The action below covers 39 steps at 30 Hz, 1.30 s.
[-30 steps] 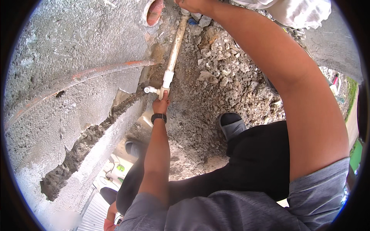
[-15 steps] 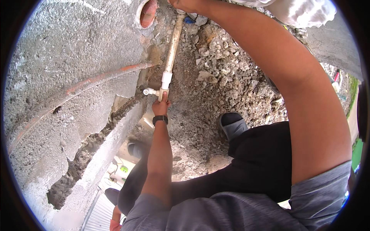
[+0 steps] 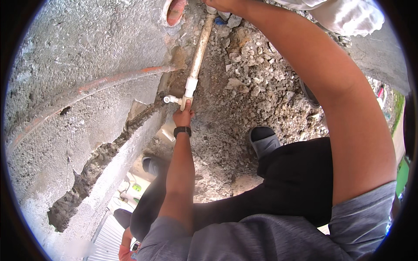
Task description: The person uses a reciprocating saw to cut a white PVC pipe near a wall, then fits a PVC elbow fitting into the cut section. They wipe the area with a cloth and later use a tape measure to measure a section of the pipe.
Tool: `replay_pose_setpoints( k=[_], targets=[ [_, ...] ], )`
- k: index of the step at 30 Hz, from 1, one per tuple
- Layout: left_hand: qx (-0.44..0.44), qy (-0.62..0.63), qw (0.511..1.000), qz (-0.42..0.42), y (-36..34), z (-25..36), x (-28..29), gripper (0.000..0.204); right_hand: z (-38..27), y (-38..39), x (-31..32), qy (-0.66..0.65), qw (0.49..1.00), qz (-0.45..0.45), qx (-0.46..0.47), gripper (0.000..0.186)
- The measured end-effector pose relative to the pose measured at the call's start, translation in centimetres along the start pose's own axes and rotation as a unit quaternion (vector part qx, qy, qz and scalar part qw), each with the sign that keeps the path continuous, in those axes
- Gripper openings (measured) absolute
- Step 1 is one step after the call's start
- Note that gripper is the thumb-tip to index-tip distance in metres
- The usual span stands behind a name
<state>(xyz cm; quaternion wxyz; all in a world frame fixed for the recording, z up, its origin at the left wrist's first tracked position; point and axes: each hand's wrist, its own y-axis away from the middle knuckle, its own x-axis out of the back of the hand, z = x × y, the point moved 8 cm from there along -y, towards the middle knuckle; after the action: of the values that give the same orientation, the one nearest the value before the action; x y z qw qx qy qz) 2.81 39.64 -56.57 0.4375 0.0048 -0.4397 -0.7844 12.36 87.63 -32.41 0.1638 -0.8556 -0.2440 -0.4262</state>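
Nine o'clock: coarse grey cement wall (image 3: 87, 126); jagged groove (image 3: 100, 157) at eight. Left hand (image 3: 183, 117) wrapped round pale plastic tee fitting (image 3: 176, 100), eleven o'clock. Stained, tubular pipe (image 3: 201, 54) runs up toward twelve. There, right hand (image 3: 223, 4) meets its top; grip cropped, can't tell. One o'clock: crumbly rubble (image 3: 257, 65).

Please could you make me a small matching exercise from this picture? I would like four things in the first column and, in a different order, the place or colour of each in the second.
Column one
1. Left hand
2. Right hand
3. Wristband
4. Reddish pipe

Column two
A. Runs along the grey wall
B. At the far end of the long pipe, by the picture's upper edge
C. Thumb on the white fitting at the near end
D. Black, worn on the left forearm

Right pairs: 1-C, 2-B, 3-D, 4-A
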Motion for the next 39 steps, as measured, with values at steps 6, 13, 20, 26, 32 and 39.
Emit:
replay_pose_setpoints(
  k=[6, 13, 20, 26, 32, 39],
  targets=[
    [0.005, -0.010, 1.000, -0.006, -0.1, 0.0, 0.0, 0.063, -0.2, 0.3, 0.2, -0.010, 0.999, 0.010, 0.031, 0.036],
    [0.017, -0.013, 1.000, -0.002, 0.2, 0.2, 0.2, 0.062, -1.0, 0.3, 0.2, 0.035, 0.997, -0.001, 0.072, 0.035],
    [0.002, -0.038, 0.999, 0.010, -0.6, -0.5, 0.4, 0.057, -2.1, 0.8, 0.2, 0.006, 0.994, -0.011, 0.107, 0.037],
    [-0.018, -0.092, 0.995, 0.045, -2.3, -1.6, 0.7, 0.061, -1.1, 0.1, -0.8, 0.037, 0.991, -0.062, 0.112, 0.039],
    [-0.041, -0.104, 0.992, 0.060, -2.4, -1.6, 0.8, 0.064, -0.5, -1.1, -1.3, 0.045, 0.985, -0.114, 0.120, 0.043],
    [-0.024, -0.072, 0.995, 0.069, -1.9, -1.3, 1.1, 0.061, 0.2, -1.9, -1.8, 0.078, 0.986, -0.084, 0.118, 0.050]
  ],
)
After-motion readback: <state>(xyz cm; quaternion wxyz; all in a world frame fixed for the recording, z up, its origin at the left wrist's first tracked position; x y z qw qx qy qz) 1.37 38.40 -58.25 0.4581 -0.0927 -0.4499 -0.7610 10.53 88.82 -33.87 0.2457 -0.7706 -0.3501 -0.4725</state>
